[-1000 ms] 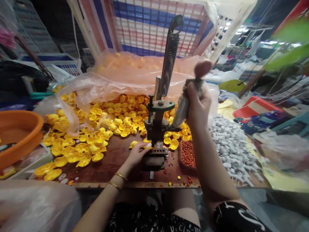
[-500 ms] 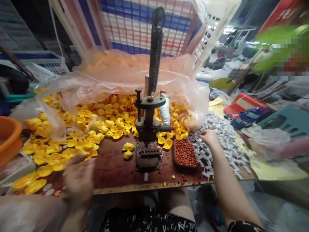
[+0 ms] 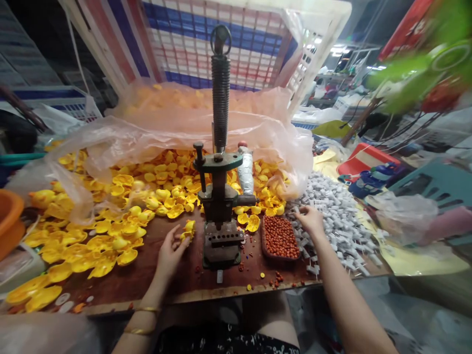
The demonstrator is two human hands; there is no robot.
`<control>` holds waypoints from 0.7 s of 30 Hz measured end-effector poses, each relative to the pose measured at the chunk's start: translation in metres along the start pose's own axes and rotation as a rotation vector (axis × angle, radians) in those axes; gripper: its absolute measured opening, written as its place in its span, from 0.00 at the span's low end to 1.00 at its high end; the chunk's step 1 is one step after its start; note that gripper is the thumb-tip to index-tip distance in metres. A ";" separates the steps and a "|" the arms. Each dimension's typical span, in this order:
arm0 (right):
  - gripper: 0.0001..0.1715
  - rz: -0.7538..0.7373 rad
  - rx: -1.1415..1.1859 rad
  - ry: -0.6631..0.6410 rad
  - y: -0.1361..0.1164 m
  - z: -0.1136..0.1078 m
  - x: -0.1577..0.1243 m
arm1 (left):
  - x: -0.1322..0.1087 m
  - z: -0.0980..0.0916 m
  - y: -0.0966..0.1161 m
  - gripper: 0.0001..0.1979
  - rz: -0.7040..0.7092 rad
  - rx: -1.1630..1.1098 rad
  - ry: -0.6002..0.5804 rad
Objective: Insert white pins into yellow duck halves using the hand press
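My left hand [image 3: 172,250] has its thumb and fingers closed round a yellow plastic duck piece [image 3: 189,229], just left of the hand press [image 3: 220,196]. At the left edge of the heap of small grey plastic parts [image 3: 337,211], my right hand [image 3: 311,221] has its fingertips pinched together. What lies between those fingertips is too small to make out. Below the right hand stands a tray of small reddish-brown beads [image 3: 280,237]. The press has a tall spring and a handle wrapped in silvery tape [image 3: 245,172].
Many yellow duck shells [image 3: 106,241] cover the table's left side and spill from a plastic bag [image 3: 177,123] behind the press. An orange basin [image 3: 9,221] stands at the left edge. A green fan [image 3: 435,64] is at upper right. One grey part [image 3: 220,276] lies before the press.
My left hand has moved right from the shells on the left and taken hold of the duck piece beside the press. My right hand stays at the grey heap. The view has shifted slightly.
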State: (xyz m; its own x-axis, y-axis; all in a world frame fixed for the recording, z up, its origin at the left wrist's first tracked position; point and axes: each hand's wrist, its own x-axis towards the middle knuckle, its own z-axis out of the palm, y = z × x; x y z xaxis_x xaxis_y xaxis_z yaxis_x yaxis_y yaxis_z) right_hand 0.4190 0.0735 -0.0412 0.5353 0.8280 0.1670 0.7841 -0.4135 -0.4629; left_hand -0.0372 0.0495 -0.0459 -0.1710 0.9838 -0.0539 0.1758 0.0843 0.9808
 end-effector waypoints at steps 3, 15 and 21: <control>0.12 -0.017 0.187 -0.012 -0.012 -0.012 -0.022 | -0.020 -0.005 0.017 0.35 -0.260 -0.357 -0.062; 0.06 -0.316 0.800 -0.572 -0.160 0.035 -0.172 | -0.056 0.034 0.037 0.20 -0.459 -0.592 -0.318; 0.14 -0.439 0.712 -0.636 -0.159 0.027 -0.172 | -0.056 0.028 0.037 0.20 -0.424 -0.597 -0.350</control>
State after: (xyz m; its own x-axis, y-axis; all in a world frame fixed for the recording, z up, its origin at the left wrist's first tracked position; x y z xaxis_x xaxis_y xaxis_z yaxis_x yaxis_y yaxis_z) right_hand 0.1938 0.0071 -0.0196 -0.1767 0.9829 0.0511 0.3929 0.1180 -0.9120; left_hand 0.0063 0.0018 -0.0120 0.2232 0.8880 -0.4021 -0.3999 0.4596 0.7930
